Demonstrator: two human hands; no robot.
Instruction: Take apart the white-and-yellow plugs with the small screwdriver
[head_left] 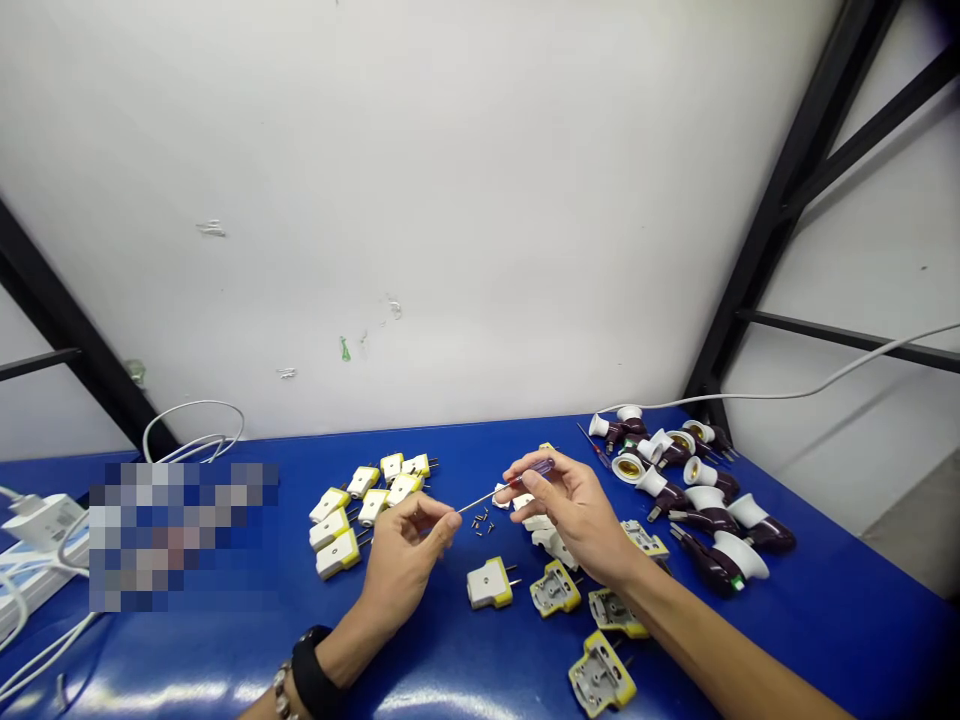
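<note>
My right hand [574, 505] holds a screwdriver [480, 500] by its purple, see-through handle, the shaft pointing left. At the tip, the thumb and fingers of my left hand [409, 550] are pinched together; whether a screw sits there is too small to tell. Several small screws [484, 520] lie loose on the blue table between and behind my hands. A closed white and yellow plug [490, 583] lies in front of them. To its right are open yellow plug halves [555, 588] with grey insides showing. White plug parts [551, 540] lie partly hidden behind my right hand.
Several white and yellow plugs [364, 482] are grouped behind my left hand. Dark lamp holders with white rims [709, 500] crowd the right side, with another screwdriver [592, 445] near them. A power strip [30, 585] with white cables is at the left. A wall stands behind.
</note>
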